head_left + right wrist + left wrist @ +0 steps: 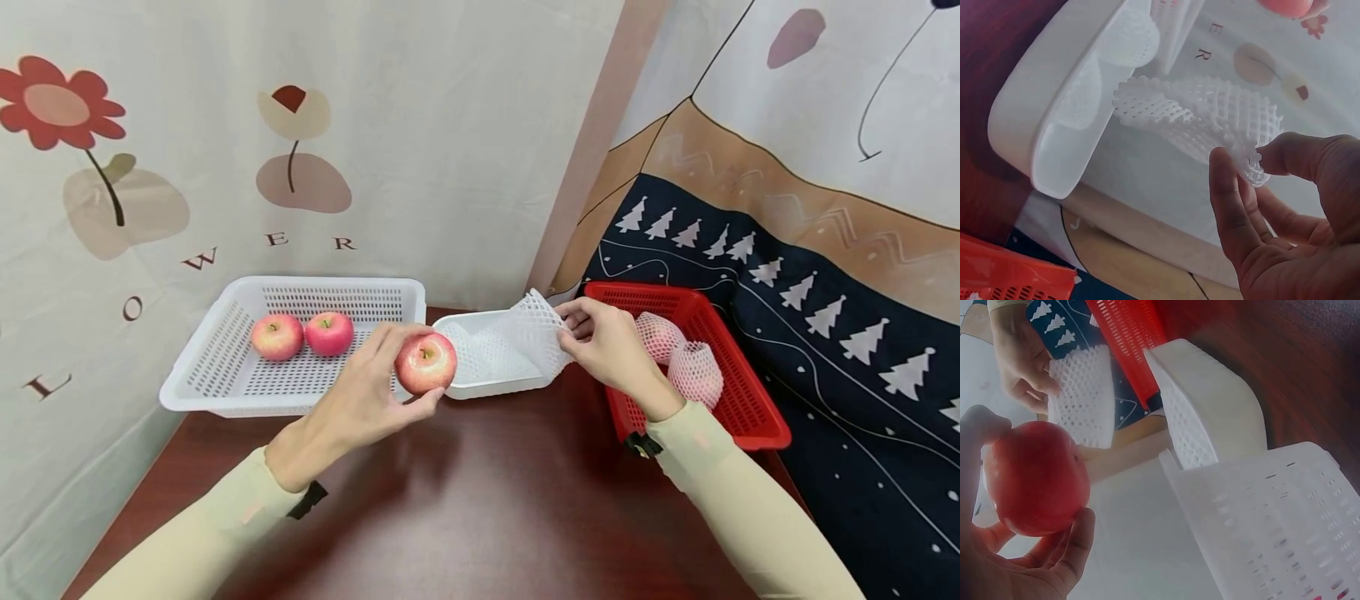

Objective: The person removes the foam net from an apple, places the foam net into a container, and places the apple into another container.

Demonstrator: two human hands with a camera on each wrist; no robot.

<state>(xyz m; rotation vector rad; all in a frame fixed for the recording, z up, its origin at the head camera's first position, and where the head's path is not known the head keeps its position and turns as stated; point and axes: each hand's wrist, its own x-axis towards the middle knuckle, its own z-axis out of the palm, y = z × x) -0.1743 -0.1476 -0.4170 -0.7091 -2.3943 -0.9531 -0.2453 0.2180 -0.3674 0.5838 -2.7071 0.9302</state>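
Observation:
In the head view my left hand (365,385) holds a red apple (426,364) between thumb and fingers, raised near the right end of the white basket. My right hand (611,342) pinches one end of a white foam net sleeve (542,329) over a small white tray. The right wrist view shows the net (1210,115) hanging loosely gathered, its far end partly spread, with thumb and fingertips at the near end. More foam nets (480,354) lie inside the white tray (495,388). Apple and held net are apart.
The white perforated basket (225,392) on the left holds two bare apples (303,336). On the right, a red basket (757,437) contains apples in foam nets (696,375). Printed curtains (465,150) stand behind the dark red-brown table (480,500).

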